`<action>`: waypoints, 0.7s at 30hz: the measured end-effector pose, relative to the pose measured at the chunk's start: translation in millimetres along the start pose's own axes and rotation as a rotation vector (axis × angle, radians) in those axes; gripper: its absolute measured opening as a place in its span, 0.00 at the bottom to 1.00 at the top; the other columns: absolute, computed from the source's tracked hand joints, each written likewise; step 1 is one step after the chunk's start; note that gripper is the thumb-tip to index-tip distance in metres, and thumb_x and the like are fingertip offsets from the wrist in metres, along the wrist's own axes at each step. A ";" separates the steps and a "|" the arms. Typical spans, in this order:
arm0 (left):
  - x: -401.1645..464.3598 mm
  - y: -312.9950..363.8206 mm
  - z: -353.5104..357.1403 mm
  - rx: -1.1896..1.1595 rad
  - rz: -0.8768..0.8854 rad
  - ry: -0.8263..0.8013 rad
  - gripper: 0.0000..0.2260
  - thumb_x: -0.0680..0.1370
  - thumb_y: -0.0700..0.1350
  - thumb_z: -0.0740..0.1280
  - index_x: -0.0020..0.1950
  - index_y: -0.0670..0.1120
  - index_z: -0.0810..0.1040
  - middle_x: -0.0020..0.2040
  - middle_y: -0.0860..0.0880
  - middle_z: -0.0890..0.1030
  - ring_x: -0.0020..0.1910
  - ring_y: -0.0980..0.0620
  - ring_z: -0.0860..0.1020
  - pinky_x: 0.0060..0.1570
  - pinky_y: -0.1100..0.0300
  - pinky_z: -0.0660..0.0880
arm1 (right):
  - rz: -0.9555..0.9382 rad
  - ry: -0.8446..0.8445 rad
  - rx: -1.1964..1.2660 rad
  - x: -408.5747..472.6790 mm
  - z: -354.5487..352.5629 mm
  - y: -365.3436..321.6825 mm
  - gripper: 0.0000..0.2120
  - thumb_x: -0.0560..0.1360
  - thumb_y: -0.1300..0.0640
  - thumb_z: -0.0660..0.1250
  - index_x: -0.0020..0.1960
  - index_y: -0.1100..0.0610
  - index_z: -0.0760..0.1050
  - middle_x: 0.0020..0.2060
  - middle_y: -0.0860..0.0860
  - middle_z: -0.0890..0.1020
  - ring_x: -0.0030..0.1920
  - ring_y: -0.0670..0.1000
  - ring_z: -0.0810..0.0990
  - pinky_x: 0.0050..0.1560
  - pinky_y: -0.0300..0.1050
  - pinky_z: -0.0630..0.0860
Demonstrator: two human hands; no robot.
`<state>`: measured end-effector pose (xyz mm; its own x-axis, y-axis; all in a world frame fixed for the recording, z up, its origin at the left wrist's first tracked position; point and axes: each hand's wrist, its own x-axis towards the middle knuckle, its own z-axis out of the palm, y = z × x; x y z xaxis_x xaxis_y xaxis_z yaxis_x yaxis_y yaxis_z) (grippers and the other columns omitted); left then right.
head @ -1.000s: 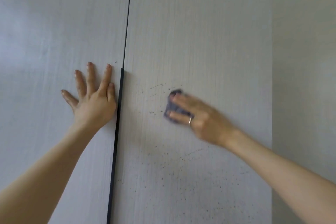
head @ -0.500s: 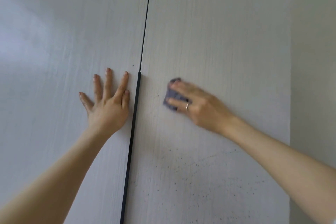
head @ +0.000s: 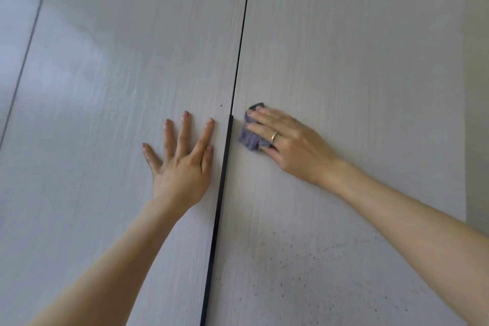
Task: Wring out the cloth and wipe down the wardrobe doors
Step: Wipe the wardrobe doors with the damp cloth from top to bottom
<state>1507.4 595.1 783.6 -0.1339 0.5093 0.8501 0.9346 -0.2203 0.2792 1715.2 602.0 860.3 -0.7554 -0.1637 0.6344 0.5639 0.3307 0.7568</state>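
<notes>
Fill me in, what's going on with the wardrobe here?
A person is wiping pale wardrobe doors. The right hand presses a small grey-blue cloth flat against the right door, close to the dark handle strip at the seam. The left hand is spread flat on the left door, seemingly bracing it. Dark specks remain lower on the right door, below the cloth, so that patch looks not yet wiped.

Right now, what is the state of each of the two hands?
Left hand: open, fingers spread flat on the left wardrobe door.
Right hand: open, straight fingers pressing the cloth against the right wardrobe door.
</notes>
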 end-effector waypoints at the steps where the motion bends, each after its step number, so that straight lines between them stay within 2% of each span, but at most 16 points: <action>1: -0.1 -0.9 0.1 0.002 0.006 0.005 0.21 0.81 0.56 0.39 0.66 0.68 0.27 0.75 0.55 0.30 0.73 0.48 0.30 0.69 0.34 0.36 | 0.087 0.031 -0.007 10.1 -0.9 6.0 0.17 0.73 0.57 0.65 0.58 0.62 0.79 0.60 0.60 0.77 0.62 0.59 0.76 0.62 0.52 0.72; 3: -1.1 -2.1 0.6 0.013 0.015 0.018 0.21 0.81 0.56 0.39 0.65 0.68 0.27 0.75 0.55 0.31 0.74 0.48 0.31 0.69 0.35 0.37 | 0.216 0.059 0.016 20.3 1.5 5.4 0.17 0.71 0.56 0.66 0.57 0.62 0.80 0.58 0.60 0.78 0.61 0.59 0.75 0.59 0.51 0.75; 6: -1.9 -5.2 -0.2 0.040 0.025 0.010 0.21 0.81 0.56 0.39 0.64 0.68 0.25 0.75 0.55 0.30 0.73 0.48 0.30 0.69 0.36 0.37 | 0.209 0.049 0.053 12.4 10.4 -17.7 0.17 0.73 0.56 0.62 0.57 0.63 0.79 0.59 0.61 0.78 0.62 0.61 0.75 0.63 0.54 0.72; 8: -2.1 -5.6 -0.4 0.039 0.031 -0.003 0.21 0.81 0.56 0.39 0.65 0.68 0.26 0.74 0.55 0.29 0.73 0.48 0.29 0.70 0.36 0.36 | 0.107 -0.016 0.084 -8.7 15.7 -38.2 0.16 0.74 0.57 0.62 0.58 0.62 0.79 0.60 0.60 0.78 0.63 0.60 0.74 0.65 0.55 0.70; 11: -3.7 -7.0 -1.8 0.064 0.042 -0.007 0.21 0.81 0.56 0.38 0.66 0.67 0.26 0.74 0.55 0.29 0.73 0.48 0.30 0.70 0.37 0.36 | -0.159 -0.106 0.112 -34.5 13.7 -62.2 0.14 0.76 0.57 0.63 0.57 0.60 0.80 0.59 0.59 0.79 0.62 0.59 0.76 0.65 0.53 0.69; 13: -5.4 -8.9 -1.0 0.071 0.060 -0.001 0.21 0.80 0.57 0.36 0.67 0.66 0.26 0.74 0.55 0.29 0.74 0.48 0.30 0.70 0.38 0.37 | -0.286 -0.146 0.044 -32.9 8.0 -52.6 0.12 0.76 0.57 0.63 0.56 0.59 0.80 0.57 0.57 0.80 0.61 0.58 0.77 0.64 0.52 0.70; 14: -6.1 -12.0 -1.3 0.077 0.069 0.006 0.20 0.79 0.58 0.34 0.67 0.67 0.26 0.74 0.55 0.29 0.74 0.48 0.31 0.70 0.38 0.37 | -0.287 -0.136 0.001 -23.9 6.0 -41.2 0.12 0.75 0.57 0.63 0.56 0.58 0.80 0.57 0.57 0.80 0.60 0.57 0.77 0.62 0.51 0.70; 16: -8.7 -17.3 -0.7 0.094 0.089 0.016 0.21 0.74 0.60 0.28 0.66 0.67 0.24 0.74 0.55 0.30 0.74 0.48 0.31 0.70 0.40 0.37 | -0.128 -0.059 -0.071 1.2 1.8 -13.7 0.14 0.74 0.55 0.62 0.55 0.56 0.81 0.56 0.56 0.81 0.59 0.56 0.76 0.55 0.52 0.72; 19: -10.8 -22.8 0.0 0.082 0.103 0.014 0.22 0.73 0.60 0.29 0.67 0.68 0.26 0.74 0.56 0.30 0.74 0.48 0.31 0.71 0.42 0.35 | 0.202 0.019 -0.110 50.0 -3.0 16.2 0.16 0.70 0.53 0.63 0.54 0.58 0.82 0.53 0.57 0.82 0.55 0.59 0.74 0.48 0.54 0.75; 21: -11.0 -24.9 -2.2 0.034 0.124 0.034 0.24 0.73 0.61 0.29 0.69 0.67 0.30 0.74 0.57 0.31 0.74 0.49 0.32 0.71 0.44 0.35 | 0.358 0.029 -0.077 84.3 -4.3 22.3 0.16 0.72 0.56 0.66 0.57 0.60 0.80 0.57 0.59 0.80 0.59 0.61 0.75 0.55 0.56 0.73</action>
<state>1484.9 593.1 768.3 -0.0274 0.4513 0.8920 0.9552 -0.2513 0.1565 1665.5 591.6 931.3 -0.4964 -0.0764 0.8647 0.8152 0.3013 0.4946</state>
